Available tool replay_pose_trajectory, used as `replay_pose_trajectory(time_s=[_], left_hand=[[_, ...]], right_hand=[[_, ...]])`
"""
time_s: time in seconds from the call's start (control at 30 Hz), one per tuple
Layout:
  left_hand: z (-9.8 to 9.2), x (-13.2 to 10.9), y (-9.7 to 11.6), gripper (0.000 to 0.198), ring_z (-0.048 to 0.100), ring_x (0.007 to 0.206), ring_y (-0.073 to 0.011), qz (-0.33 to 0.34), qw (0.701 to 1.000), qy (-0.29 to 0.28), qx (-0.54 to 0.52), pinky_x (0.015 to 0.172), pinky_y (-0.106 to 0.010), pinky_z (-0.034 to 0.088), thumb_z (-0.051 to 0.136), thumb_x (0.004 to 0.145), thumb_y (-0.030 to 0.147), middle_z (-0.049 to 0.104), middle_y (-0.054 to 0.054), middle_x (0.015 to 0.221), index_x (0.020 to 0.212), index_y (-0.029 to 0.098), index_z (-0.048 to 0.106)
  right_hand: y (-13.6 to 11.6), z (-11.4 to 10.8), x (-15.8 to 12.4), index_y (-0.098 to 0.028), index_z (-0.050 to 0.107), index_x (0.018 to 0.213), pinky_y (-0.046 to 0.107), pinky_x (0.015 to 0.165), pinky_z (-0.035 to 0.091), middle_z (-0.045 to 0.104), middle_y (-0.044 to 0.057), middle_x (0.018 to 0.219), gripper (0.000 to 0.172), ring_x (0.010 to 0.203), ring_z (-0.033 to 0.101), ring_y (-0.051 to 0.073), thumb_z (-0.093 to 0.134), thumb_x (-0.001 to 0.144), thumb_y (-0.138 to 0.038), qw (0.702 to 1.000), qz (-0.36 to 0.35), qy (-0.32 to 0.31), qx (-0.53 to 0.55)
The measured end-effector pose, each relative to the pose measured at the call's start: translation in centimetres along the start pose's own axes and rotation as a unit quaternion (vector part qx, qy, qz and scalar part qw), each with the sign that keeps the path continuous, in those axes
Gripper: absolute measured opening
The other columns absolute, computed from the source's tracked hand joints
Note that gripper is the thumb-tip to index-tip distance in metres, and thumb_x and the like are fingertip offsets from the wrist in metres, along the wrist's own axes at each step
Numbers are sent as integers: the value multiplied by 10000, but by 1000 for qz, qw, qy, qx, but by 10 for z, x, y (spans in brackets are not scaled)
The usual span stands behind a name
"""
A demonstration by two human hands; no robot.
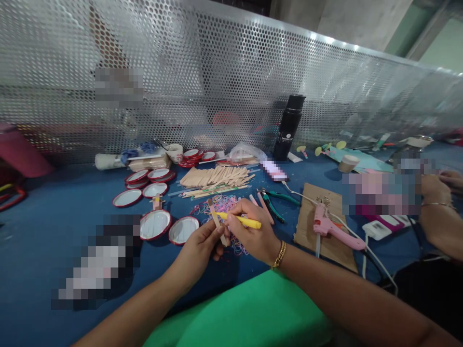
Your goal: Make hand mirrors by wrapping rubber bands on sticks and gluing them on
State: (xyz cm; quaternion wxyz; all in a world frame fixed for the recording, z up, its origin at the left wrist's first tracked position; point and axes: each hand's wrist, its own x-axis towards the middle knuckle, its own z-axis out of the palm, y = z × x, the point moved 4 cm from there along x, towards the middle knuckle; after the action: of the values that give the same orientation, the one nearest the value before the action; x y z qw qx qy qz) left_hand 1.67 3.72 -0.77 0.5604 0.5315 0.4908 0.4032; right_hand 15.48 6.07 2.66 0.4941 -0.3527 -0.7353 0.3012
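Note:
My left hand (202, 243) pinches the lower part of a wooden craft stick (217, 220), held at a tilt with its darker end up. A yellow marker (249, 222) is gripped in my right hand (258, 238), its tip at the stick's upper half; whether it touches cannot be made out. Beneath both hands lies a tangle of pastel threads (237, 200). Behind them is a heap of craft sticks (213, 176). Red-rimmed jar lids (155, 225) sit to the left of my left hand.
Green-handled pliers (275, 205) lie right of the threads. A pink glue gun (334, 229) rests on cardboard (307, 212), its cord trailing. A black bottle (287, 132) stands before the perforated metal screen (238, 72). Another person's hand (436, 190) is at the right.

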Motion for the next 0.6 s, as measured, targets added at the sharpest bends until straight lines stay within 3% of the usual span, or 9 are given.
replay_pose_trajectory(time_s=[0.6], left_hand=[[2, 2, -1, 298, 455, 498, -76, 9, 1000, -6, -7, 449, -187, 358, 561, 855, 460, 552, 36, 649, 811, 168, 599]], right_hand=[[-3, 2, 2, -218, 502, 782, 247, 614, 456, 622, -44, 605, 119, 542, 587, 112, 504, 901, -213, 999, 5, -32, 19]])
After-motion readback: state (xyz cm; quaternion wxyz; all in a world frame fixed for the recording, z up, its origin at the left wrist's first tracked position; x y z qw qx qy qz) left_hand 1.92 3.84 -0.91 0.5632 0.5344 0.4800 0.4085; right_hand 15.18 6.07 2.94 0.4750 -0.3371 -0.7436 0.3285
